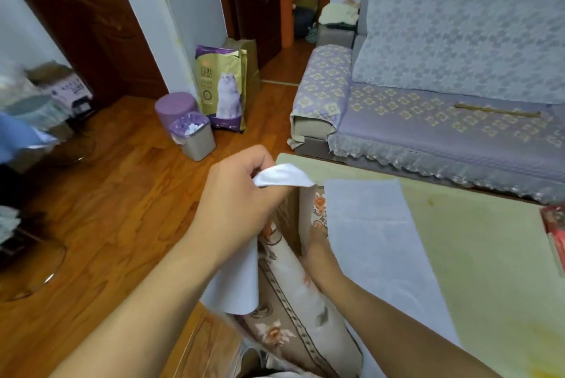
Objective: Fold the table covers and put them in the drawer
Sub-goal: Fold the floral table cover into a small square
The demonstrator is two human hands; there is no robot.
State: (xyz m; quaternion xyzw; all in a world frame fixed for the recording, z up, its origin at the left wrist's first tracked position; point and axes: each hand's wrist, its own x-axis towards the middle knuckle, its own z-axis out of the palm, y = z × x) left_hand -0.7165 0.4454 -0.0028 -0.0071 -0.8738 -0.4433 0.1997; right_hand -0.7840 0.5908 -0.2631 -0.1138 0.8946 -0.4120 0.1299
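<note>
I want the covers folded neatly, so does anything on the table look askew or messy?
The floral table cover hangs rumpled off the table's left edge, its corner bunched in the left hand. The pale cloth lies flat.

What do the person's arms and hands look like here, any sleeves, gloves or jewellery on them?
Both forearms are bare as far as the view shows, with no sleeves in sight. The left hand wears no glove, and no ring, watch or bracelet shows on it or its wrist. The right hand is partly hidden by cloth; the part that shows is also bare, with nothing on the wrist.
</note>
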